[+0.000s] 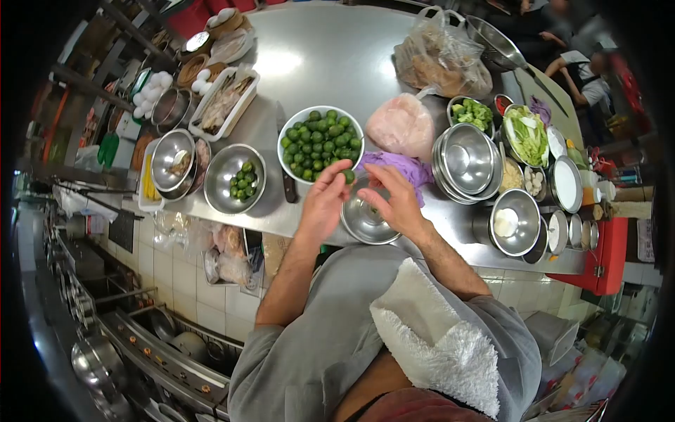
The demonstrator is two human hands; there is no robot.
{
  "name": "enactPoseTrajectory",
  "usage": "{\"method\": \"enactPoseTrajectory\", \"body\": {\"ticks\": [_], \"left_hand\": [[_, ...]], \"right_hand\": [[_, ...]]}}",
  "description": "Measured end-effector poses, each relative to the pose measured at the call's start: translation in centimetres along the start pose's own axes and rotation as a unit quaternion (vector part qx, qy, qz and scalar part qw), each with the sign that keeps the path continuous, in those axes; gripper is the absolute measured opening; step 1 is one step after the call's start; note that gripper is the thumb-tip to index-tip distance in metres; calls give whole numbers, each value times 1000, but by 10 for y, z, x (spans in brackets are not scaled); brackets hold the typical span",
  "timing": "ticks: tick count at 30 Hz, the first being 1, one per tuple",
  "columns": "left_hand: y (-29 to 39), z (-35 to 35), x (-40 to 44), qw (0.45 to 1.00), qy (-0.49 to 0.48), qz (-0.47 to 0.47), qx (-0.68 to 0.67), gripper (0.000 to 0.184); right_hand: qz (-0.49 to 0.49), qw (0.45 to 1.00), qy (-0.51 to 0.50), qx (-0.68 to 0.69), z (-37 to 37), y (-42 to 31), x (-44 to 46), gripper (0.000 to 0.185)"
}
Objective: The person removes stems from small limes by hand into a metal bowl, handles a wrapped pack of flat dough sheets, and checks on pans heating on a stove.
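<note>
My left hand (323,202) pinches a small green lime (348,176) at its fingertips, just beyond the near rim of a white bowl (283,156) heaped with limes (320,144). My right hand (397,204) faces it with thumb and fingers apart, and nothing shows between them. Under both hands stands a steel bowl (365,225), partly hidden by them, with some small bits inside. To the left, another steel bowl (219,184) holds several limes (243,181). A knife (289,186) lies between that bowl and the white one, its handle toward me.
Purple cloth or plastic (404,169) and a bag of pale pink food (402,125) lie beyond my right hand. Stacked steel bowls (467,160), broccoli (471,112) and lettuce (526,133) stand right. A white tray (230,105) is at left. People work at the far right.
</note>
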State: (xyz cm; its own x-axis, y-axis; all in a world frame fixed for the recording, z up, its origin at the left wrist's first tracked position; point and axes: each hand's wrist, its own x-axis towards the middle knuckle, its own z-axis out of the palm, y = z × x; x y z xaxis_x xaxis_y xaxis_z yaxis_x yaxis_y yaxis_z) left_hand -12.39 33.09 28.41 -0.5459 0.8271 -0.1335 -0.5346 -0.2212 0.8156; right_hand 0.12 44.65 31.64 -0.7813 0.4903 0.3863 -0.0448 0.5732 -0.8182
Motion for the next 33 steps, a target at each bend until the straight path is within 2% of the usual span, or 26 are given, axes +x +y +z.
{"method": "enactPoseTrajectory", "body": {"ticks": [1, 4, 7, 9, 11, 12, 14, 19, 21, 23, 28, 33], "left_hand": [[-6, -1, -2, 991, -42, -45, -117, 29], [-21, -1, -7, 983, -45, -74, -160, 29], [-27, -8, -10, 984, -53, -62, -161, 26], [-26, -1, -14, 986, -8, -66, -151, 20], [-31, -1, -14, 990, 0, -73, -122, 19], [-32, 1, -14, 990, 4, -70, -123, 19], [-33, 3, -15, 992, 27, -58, -112, 22], [-37, 6, -13, 995, 55, -36, -78, 23], [-39, 8, -14, 998, 40, -35, -45, 22], [-40, 10, -15, 998, 45, -28, -33, 26], [-48, 12, -14, 997, 70, -41, 10, 22], [-56, 5, -11, 997, 33, -48, 44, 21]], "right_hand": [[1, 1000, -8, 5, 2, -1, 2, 36], [6, 999, -16, 40, 10, -2, 4, 22], [-23, 999, -32, 22, 11, 11, 0, 22], [-35, 999, -30, 24, 13, 11, -4, 21], [25, 998, -56, 24, 10, 2, -7, 20], [24, 998, -60, 26, 10, 3, -8, 20], [-89, 994, -24, -65, 14, 7, -8, 20], [-110, 988, -28, -101, 16, 12, -14, 21], [-75, 989, -33, -121, 18, 12, -19, 20], [-80, 987, -35, -133, 21, 13, -23, 19], [-73, 986, -36, -144, 21, 20, -27, 18], [-48, 990, -27, -131, 20, 22, -32, 16]]}}
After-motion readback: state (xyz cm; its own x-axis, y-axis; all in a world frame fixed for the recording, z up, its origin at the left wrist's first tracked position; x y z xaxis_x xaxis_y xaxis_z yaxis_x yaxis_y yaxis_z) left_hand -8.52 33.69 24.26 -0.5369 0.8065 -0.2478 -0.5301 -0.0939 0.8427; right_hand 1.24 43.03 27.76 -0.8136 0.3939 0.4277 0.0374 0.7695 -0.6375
